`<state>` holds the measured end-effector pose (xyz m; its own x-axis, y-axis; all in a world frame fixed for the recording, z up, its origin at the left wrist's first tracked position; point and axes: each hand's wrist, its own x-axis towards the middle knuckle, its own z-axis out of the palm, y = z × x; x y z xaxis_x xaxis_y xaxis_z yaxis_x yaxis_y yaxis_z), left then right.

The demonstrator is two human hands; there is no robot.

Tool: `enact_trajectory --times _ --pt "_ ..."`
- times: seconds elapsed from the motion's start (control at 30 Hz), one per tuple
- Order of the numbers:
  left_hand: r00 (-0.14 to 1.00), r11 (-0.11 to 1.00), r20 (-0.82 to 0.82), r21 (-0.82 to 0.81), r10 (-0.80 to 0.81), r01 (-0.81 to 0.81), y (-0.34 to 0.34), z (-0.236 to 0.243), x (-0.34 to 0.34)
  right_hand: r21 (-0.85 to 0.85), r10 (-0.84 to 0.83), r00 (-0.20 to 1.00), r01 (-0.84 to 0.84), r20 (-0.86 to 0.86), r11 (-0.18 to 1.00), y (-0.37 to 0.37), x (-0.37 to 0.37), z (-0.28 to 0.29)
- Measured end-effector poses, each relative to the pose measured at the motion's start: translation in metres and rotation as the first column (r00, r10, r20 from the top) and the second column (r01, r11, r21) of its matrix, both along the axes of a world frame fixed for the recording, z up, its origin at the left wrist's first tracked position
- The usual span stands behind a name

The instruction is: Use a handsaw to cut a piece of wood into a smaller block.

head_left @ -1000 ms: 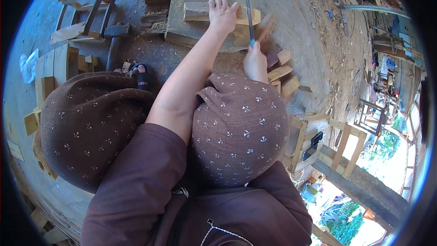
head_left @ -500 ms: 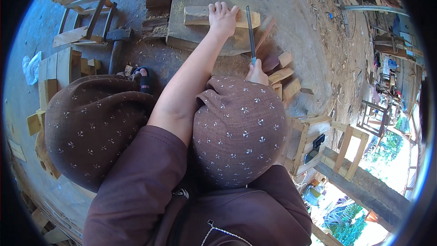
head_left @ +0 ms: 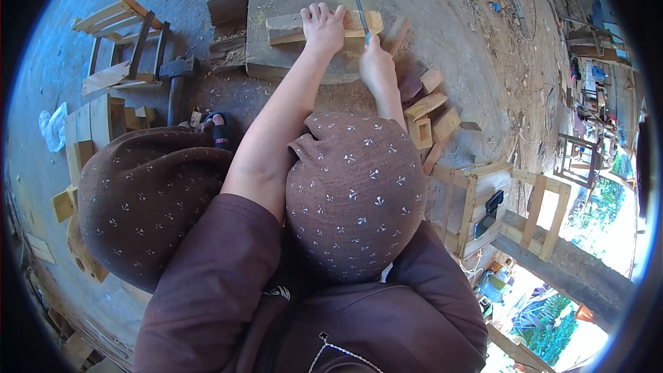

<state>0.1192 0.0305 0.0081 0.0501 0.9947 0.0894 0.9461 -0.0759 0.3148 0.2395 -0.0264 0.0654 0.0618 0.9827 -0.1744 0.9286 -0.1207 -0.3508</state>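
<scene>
Dusty grey ground of an open workshop yard lies under everything. On it a thick wooden slab carries a pale wood block, and the left hand presses down on that block with fingers spread. Just to the right, the right hand is closed around the handle of a thin saw blade, which crosses the block's end. Offcut blocks lie beside the right wrist; a small wooden stool stands well to the left.
</scene>
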Motion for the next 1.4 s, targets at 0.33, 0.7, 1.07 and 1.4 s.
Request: enact_trajectory --times 0.33,0.7,1.07,1.4 --pt "0.999 1.0 0.026 0.013 0.021 -0.021 -0.001 0.002 -0.003 -0.078 -0.102 0.995 0.102 0.007 0.992 -0.081 0.007 0.014" --pt "0.999 0.999 -0.039 -0.044 -0.026 0.024 0.001 0.004 -0.005 0.005 -0.001 1.0 0.001 0.009 1.0 -0.012 0.002 -0.006" --pt "0.999 0.999 -0.023 0.004 -0.033 0.033 -0.002 0.004 -0.007 -0.009 -0.051 0.994 0.05 -0.094 0.999 -0.048 0.007 -0.007" --pt "1.0 0.999 0.003 0.043 -0.006 0.006 -0.005 0.001 -0.006 -0.038 -0.079 0.989 0.074 -0.127 0.997 -0.033 0.007 -0.012"
